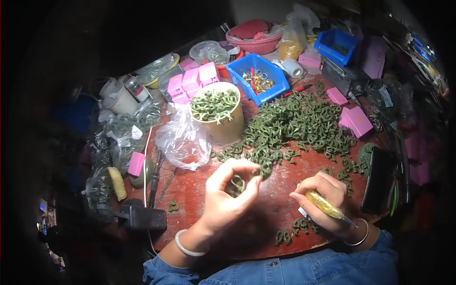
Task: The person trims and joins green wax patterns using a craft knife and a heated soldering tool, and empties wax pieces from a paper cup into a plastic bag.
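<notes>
My left hand is raised over the red table, thumb and index finger pinched on a small green piece, with another green ring-like piece inside the curled fingers. My right hand holds a yellow pen-like tool, its thin tip towards the left hand. A big pile of green pieces lies beyond both hands. Several more green pieces lie near the table's front edge, below the right hand. At the left, a small green pair rests on the table.
A white bucket of green pieces, a blue bin of metal parts, and pink boxes stand behind. Plastic bags and a black adapter are at the left. A dark phone-like slab lies at the right.
</notes>
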Available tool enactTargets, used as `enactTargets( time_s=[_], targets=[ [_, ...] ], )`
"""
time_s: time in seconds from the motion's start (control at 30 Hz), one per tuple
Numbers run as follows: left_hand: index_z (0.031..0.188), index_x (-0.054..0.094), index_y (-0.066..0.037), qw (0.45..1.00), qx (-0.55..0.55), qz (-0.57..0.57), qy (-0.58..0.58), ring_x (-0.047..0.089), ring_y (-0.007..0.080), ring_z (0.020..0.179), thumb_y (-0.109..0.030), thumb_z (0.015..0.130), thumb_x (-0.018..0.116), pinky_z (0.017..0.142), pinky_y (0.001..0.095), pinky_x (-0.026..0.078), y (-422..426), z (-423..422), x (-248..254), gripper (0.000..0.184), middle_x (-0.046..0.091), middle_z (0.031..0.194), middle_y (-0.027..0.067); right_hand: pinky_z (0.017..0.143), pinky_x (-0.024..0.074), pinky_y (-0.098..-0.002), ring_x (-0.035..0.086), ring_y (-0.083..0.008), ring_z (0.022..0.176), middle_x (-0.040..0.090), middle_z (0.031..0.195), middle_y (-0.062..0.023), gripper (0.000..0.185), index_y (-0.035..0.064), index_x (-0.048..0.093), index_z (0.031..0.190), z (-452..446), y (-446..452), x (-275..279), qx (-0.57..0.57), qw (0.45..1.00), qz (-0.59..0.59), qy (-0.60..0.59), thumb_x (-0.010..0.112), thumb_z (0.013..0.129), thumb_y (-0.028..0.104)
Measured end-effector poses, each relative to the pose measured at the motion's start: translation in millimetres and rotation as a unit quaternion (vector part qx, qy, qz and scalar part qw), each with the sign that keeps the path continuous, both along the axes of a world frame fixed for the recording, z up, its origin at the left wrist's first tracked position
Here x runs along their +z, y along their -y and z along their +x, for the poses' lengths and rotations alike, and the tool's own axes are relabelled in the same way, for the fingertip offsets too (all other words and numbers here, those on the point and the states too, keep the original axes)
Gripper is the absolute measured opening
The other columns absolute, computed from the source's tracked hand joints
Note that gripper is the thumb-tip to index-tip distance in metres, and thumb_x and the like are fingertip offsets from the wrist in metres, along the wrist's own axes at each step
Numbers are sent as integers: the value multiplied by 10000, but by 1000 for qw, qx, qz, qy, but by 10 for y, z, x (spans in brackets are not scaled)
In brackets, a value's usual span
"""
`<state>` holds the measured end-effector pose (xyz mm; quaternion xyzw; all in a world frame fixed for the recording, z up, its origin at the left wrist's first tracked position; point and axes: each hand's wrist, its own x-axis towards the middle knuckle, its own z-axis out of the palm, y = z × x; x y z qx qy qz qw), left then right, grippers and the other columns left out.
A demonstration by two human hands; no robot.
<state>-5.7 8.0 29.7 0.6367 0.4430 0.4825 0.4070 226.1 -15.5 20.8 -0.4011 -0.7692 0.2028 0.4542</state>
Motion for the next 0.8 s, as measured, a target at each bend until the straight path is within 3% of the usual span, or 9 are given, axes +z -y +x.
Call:
enactTargets(
  time_s=[0.1, 0.2, 0.27, 0.33, 0.47, 0.6, 0.7, 0.73, 0.8],
  targets=[
    [987, 677, -34, 982, 82, 142, -91, 570, 70, 716, -6, 817, 733, 650, 222, 463, -283, -128, 283, 182, 641, 845, 15, 542, 472, -330, 599, -223, 596, 604, 727, -84, 169, 37, 623, 859, 8, 31, 22, 10, 1000, -9, -3, 765, 783, -15],
    [964, 665, -27, 904, 186, 356, -145, 584, 129, 711, -20, 790, 733, 661, 275, 487, -957, -321, 426, 188, 647, 850, 55, 549, 475, -330, 605, -227, 610, 606, 736, -87, 156, 38, 625, 863, 20, 47, 29, 14, 1000, -19, -11, 759, 794, -1],
    [942, 664, -36, 874, 220, 396, -173, 600, 183, 723, -38, 768, 733, 678, 319, 502, -1344, -394, 478, 187, 637, 854, 80, 554, 477, -328, 609, -228, 619, 607, 742, -87, 148, 38, 626, 866, 22, 42, 14, 15, 1000, -20, -11, 755, 801, 6],
    [935, 653, -57, 853, 184, 439, -215, 605, 130, 774, -21, 800, 700, 718, 264, 495, -1688, -453, 391, 147, 628, 884, 51, 561, 480, -326, 614, -229, 633, 607, 748, -87, 135, 37, 628, 869, 33, 23, -15, 15, 1000, -15, -11, 748, 811, 16],
    [846, 639, -74, 849, 132, 420, -293, 577, 262, 887, -106, 710, 700, 850, 380, 449, -1903, -428, 204, 152, 585, 881, 82, 563, 481, -328, 615, -229, 637, 607, 747, -86, 132, 35, 627, 869, 40, -17, -23, 10, 1000, -4, -21, 746, 814, 22],
    [890, 647, -79, 850, 121, 385, -338, 576, 231, 968, -91, 749, 684, 888, 371, 448, -1825, -571, 203, 147, 594, 977, 91, 567, 483, -327, 618, -229, 641, 606, 746, -91, 133, 32, 627, 870, 42, 6, -23, 13, 1000, -23, -17, 746, 812, 19],
    [1222, 632, -89, 959, 75, 208, -175, 524, 154, 1204, -158, 933, 613, 1048, 344, 385, -1798, -711, 161, 298, 628, 1177, 43, 572, 487, -336, 621, -243, 647, 608, 756, -97, 134, 29, 628, 882, 38, -2, -39, 17, 999, -29, -10, 742, 812, 18],
    [1222, 632, -89, 959, 77, 208, -175, 524, 154, 1204, -158, 933, 613, 1048, 344, 385, -1754, -703, 170, 298, 628, 1177, 43, 576, 490, -345, 624, -259, 652, 612, 767, -101, 138, 27, 627, 894, 33, -9, -45, 18, 999, -27, -14, 739, 813, 20],
    [1350, 556, -80, 987, 74, 35, 136, 555, 210, 1184, -265, 970, 609, 1036, 365, 418, -1676, -686, 189, 426, 606, 1277, 83, 602, 497, -361, 627, -281, 681, 613, 795, -112, 161, 25, 628, 926, 18, -16, -61, 11, 999, -25, 27, 738, 808, 26]
  ],
)
